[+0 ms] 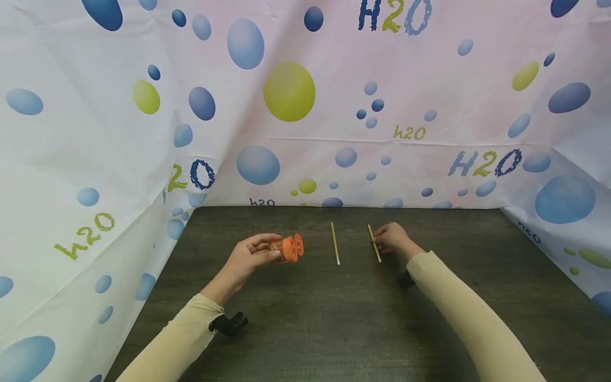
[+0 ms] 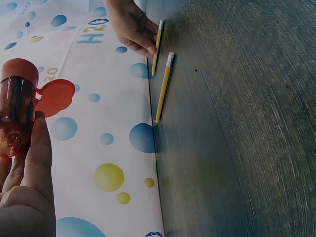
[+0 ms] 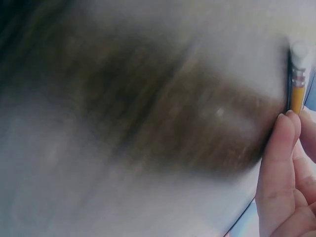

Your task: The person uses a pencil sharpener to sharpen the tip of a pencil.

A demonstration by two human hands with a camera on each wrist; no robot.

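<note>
Pencil [image 1: 377,252], slim and yellow, with a pale metal ferrule and white eraser, at the dark bench [image 1: 310,318]; impossible to tell whether touching or slightly raised. Tip toward the far edge and slightly left, eraser end toward the person, long axis nearly parallel to the second pencil [image 1: 335,244], just to the left. Right hand [image 1: 392,237] stretched ahead and inward, grip together in a pinch on the shaft. Farther left, a small see-through container [image 1: 286,249], orange-capped, hinged flap off the cap, capped end pointing right, long axis roughly level. Left hand [image 1: 244,260] angled forward and right, above the bench, grip clamped round the container's body. Beyond, a dotted white sheet [image 1: 429,79].
</note>
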